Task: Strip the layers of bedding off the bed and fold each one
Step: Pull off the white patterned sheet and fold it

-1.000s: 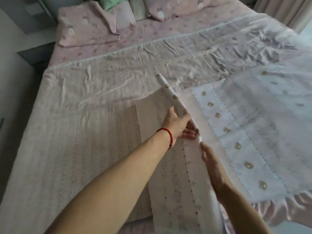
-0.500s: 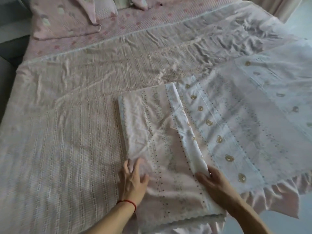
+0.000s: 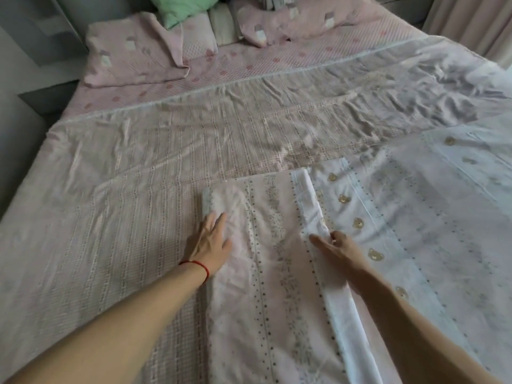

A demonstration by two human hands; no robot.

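A pale pink patterned sheet (image 3: 277, 273) lies folded into a long strip on the bed, its white hem (image 3: 313, 206) along the right edge. My left hand (image 3: 210, 242), with a red thread at the wrist, presses flat with straight fingers on the strip's left side. My right hand (image 3: 335, 245) rests on the white hem, index finger stretched out; the other fingers look curled at the hem's edge. To the right the same sheet spreads out, white-blue with gold bear prints (image 3: 415, 231).
Under the folded strip lies a pink checked cover (image 3: 124, 217) over most of the bed. Further up are a pink quilted sheet (image 3: 249, 67), pink pillows (image 3: 130, 51) and a green pillow (image 3: 182, 6). A curtain (image 3: 471, 23) hangs at the far right. A grey wall runs along the left.
The raised fold has been laid flat on the bed. Both hands have since slid further up the strip, away from me, the left along its left side, the right along the white hem.
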